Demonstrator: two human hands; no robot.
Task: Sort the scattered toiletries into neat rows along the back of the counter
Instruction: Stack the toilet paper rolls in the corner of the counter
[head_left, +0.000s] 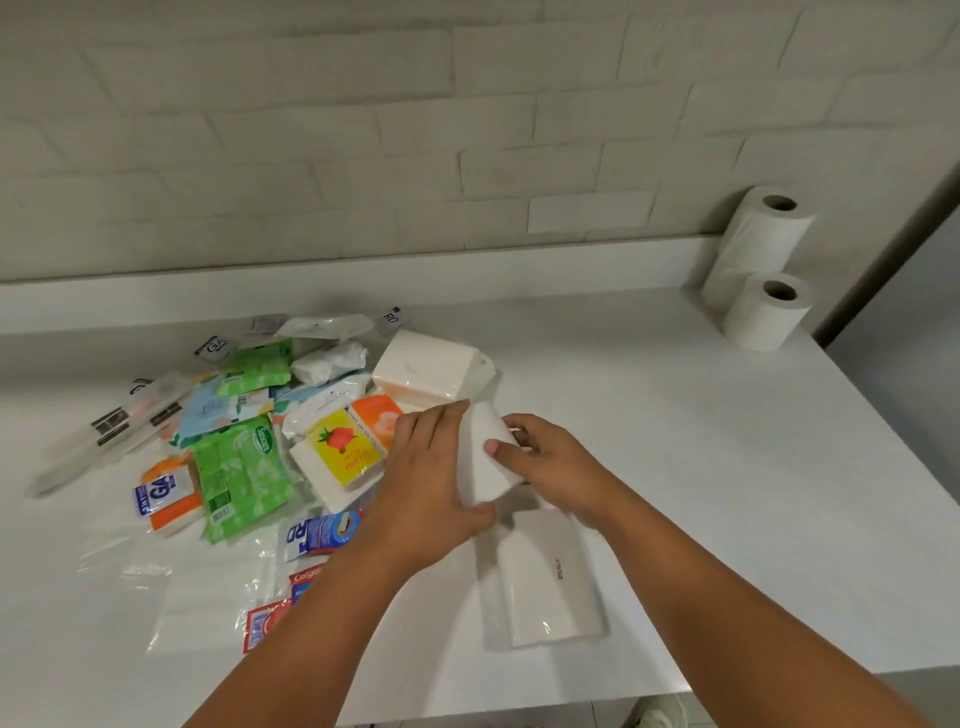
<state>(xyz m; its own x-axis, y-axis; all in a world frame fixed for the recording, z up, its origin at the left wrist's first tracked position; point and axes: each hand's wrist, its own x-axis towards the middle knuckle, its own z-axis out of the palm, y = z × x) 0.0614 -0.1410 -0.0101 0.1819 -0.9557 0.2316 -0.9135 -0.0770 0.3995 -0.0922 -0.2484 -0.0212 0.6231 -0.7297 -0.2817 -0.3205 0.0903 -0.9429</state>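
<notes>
Left grip (431, 483), right grip (550, 462) hold white pack (485, 467); white counter (701, 467), brick wall (363, 130).

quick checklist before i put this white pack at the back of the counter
1. Grip: left hand and right hand both hold the white pack. Ok.
2. Landing room: bare counter along the back wall, between the pile and the paper rolls. Ok.
3. Way back: a big white block sits just behind the hands, so you would likely have to go round it. Not ok.
4. Matching row: the pack shows no label. Cannot tell.
5. Leftovers: a flat white pack lies near the front edge, below the hands. Not ok.
</notes>
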